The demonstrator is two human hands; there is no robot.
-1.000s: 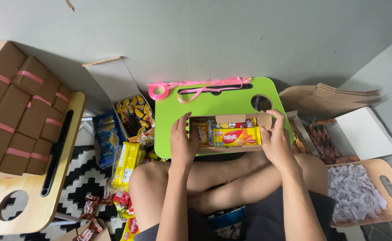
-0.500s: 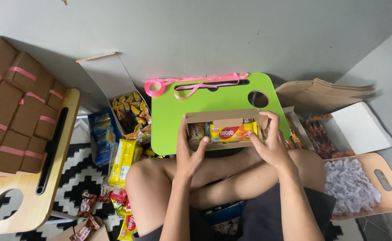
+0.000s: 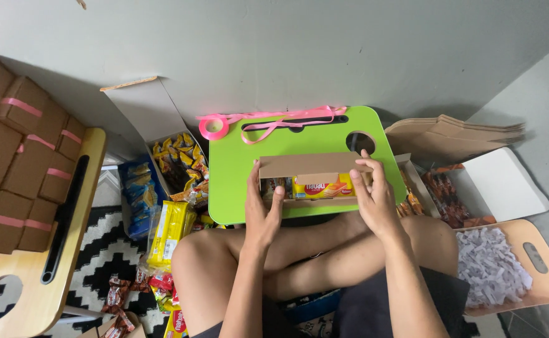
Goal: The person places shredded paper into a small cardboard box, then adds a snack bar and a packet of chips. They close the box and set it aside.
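The small cardboard box (image 3: 315, 180) sits near the front edge of the green lap table (image 3: 237, 188), snack packets showing inside. The left hand (image 3: 263, 209) and right hand (image 3: 373, 194) clamp its 2 ends, fingers curled over the half-closed lid. Uneven pressure could buckle a flap or slide the box off that edge. Compared with 0.5 s ago, the lid has folded lower.

One head-worn view looks steeply down from close above the lap tray (image 3: 237, 181), toward the wall, crossed legs below
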